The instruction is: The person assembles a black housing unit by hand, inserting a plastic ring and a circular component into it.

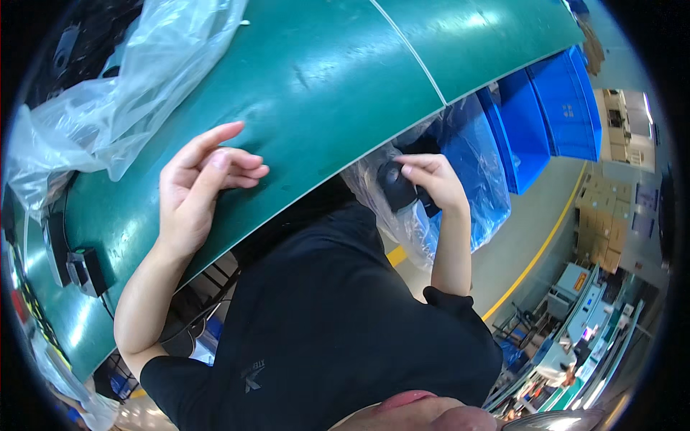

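My left hand [198, 183] is over the green tabletop [323, 79], its fingers loosely bent and apart, with nothing between them. Off the table's near edge, my right hand [440, 183] is at a clear plastic liner bag [474, 151] in a blue bin. Its thumb and fingertips pinch the upper edge of a black rounded part [395, 188], whose exact kind I cannot make out. More black pieces lie partly hidden in the bag beside it.
A translucent plastic bag [154, 86] with dark items lies at the table's far left. Below it sit small black box-shaped devices [86, 271] with a cable. Blue bins [564, 108] stand along the right side. Cardboard boxes [604, 219] are stacked farther right, past a yellow floor line [535, 262].
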The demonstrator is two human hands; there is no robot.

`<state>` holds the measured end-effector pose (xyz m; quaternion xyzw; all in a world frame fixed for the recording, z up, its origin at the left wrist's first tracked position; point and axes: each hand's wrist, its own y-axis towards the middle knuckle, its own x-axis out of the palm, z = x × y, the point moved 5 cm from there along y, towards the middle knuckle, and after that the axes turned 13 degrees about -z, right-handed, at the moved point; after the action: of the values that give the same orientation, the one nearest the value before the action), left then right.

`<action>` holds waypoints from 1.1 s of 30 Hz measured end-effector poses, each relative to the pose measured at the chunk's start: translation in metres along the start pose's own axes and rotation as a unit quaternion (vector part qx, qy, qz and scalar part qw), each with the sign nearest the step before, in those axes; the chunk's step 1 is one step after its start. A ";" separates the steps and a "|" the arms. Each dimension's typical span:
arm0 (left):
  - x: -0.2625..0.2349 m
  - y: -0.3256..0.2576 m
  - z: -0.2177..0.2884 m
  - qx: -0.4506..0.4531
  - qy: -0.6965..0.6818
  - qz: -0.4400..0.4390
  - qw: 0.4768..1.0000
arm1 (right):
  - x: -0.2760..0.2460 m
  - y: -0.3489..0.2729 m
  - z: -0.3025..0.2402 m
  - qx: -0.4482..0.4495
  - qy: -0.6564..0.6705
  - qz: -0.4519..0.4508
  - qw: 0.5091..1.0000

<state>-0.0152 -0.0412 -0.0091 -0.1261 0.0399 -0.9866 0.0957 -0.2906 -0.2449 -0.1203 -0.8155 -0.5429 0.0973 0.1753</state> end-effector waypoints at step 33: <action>0.010 0.005 -0.003 -0.017 0.024 -0.028 0.999 | -0.015 -0.055 -0.064 -0.137 -0.073 -0.080 0.985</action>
<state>-0.0243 -0.0482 -0.0103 -0.1053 0.0551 -0.9908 0.0647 -0.3210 -0.2515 -0.0402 -0.7767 -0.6256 0.0673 0.0288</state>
